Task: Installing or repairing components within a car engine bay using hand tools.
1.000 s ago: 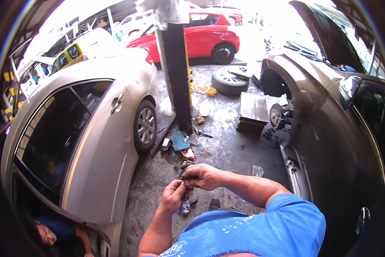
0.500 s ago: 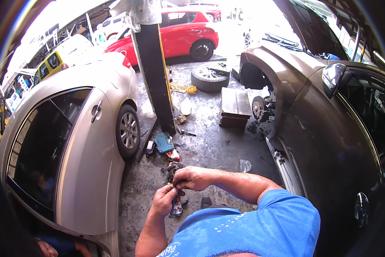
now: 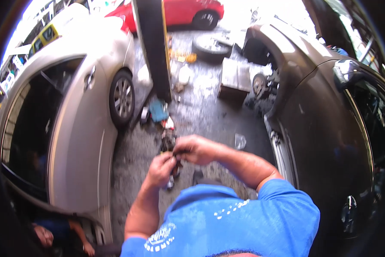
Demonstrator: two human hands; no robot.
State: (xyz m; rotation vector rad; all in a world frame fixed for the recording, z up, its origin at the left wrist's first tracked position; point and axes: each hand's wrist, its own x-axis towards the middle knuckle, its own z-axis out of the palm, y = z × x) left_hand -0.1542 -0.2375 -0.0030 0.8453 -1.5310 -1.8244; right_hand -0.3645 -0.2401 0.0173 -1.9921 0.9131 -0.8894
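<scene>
My left hand and my right hand meet in front of my body, fingers closed in a pinch around something small and dark, mostly hidden by the fingers. Just past them, a dark, grimy metal part shows above the concrete floor; whether my fingers touch it I cannot tell. Beyond it lie a teal case and a small red-and-white item.
A beige car flanks me left, a dark car with exposed brake hub right. Ahead stand a black post, metal box, loose wheel and red car. A co-worker is low at bottom left.
The surroundings have shifted left and then upward in the picture as the camera moved. My hands stay pinched together and now appear higher and slightly further left. The co-worker shows again at lower left.
</scene>
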